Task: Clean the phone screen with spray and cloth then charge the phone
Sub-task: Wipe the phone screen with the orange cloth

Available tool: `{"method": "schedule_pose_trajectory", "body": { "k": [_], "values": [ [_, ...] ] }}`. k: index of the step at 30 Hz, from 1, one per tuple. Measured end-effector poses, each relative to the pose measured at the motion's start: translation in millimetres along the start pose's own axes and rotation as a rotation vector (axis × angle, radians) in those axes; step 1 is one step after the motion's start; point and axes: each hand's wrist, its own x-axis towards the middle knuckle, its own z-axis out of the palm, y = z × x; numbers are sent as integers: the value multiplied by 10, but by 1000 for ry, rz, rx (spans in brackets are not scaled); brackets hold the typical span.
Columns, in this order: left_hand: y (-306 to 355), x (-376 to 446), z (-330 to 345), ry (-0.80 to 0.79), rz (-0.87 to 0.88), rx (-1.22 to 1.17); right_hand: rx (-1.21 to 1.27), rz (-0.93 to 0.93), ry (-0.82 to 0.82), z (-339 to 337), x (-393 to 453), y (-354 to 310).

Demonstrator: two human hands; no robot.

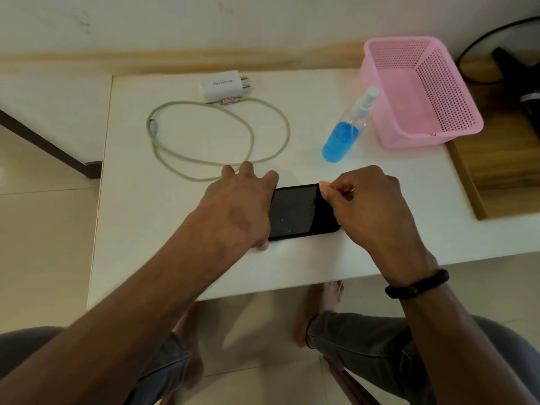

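A black phone (295, 211) lies flat on the white table (140, 229), screen up, with small specks on the glass. My left hand (239, 206) is spread over its left end, thumb at the near edge and fingers at the far edge, holding it in place. My right hand (371, 206) is closed at the phone's right end, pinching a small pink cloth (323, 187) of which only a corner shows. A clear spray bottle (344, 133) with blue liquid lies on its side behind the phone. Farther back sit a white charger plug (220, 84) and its coiled beige cable (204, 135).
A pink perforated basket (420, 92) stands at the table's back right, beside the bottle's nozzle. A wooden surface (496, 159) with black cables adjoins the table on the right. The table's near edge runs just below the phone, with my knees and feet beneath.
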Motion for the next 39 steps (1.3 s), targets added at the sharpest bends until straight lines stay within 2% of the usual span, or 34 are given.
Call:
{"method": "schedule_pose_trajectory", "body": {
  "k": [11, 19, 23, 33, 36, 39],
  "values": [
    [38, 19, 31, 38, -30, -99, -45, 15, 33, 96, 70, -93],
    [36, 47, 57, 65, -37, -109, -12, -56, 43, 114, 97, -105],
    [52, 60, 79, 80, -47, -104, 68, -117, -29, 119, 92, -151],
    [53, 98, 76, 73, -51, -95, 45, -148, -225, 43, 6, -104],
    [50, 105, 65, 69, -54, -95, 6, -102, -202, 33, 23, -35],
    [47, 107, 57, 79, -51, -105, 2, -58, -110, 33, 47, 30]
  ]
}}
